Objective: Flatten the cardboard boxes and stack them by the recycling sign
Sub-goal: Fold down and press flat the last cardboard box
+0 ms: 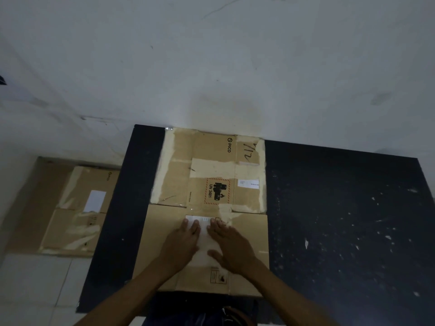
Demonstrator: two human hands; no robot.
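Left hand (pixel 182 245) and right hand (pixel 231 247), both spread flat, palms down, press side by side on flattened cardboard box (pixel 164 243); white label (pixel 200 220) under fingertips.

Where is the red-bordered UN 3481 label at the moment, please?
In the head view it sits mid-frame on the flattened cardboard box atop the dark table, just beyond both hands: UN 3481 label.

1. Two bare forearms enter from the lower edge of the frame; no sleeves are visible.
2. The left hand (pixel 182 241) and right hand (pixel 231 247) carry no gloves, rings or watch.
3. At bottom centre, dark clothing, possibly trousers, shows dimly.
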